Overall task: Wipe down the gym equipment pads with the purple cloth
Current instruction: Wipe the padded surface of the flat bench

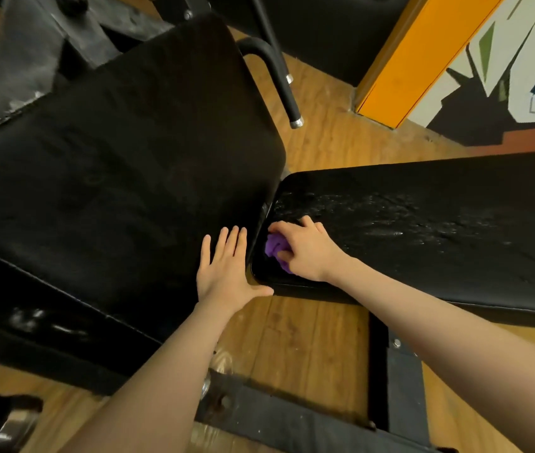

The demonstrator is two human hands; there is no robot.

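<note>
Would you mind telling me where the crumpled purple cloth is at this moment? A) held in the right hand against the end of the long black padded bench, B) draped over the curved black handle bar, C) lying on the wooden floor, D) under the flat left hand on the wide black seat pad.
A: the right hand grips the crumpled purple cloth on the long black padded bench, while the left hand rests flat, holding nothing.

- No text, label, brand, number or sign can be read anywhere in the head view.
- The painted wall panel [505,70], up and to the right of the orange post [413,57], carries only angular shapes in white, black, green and blue, with no letters that can be made out.
</note>
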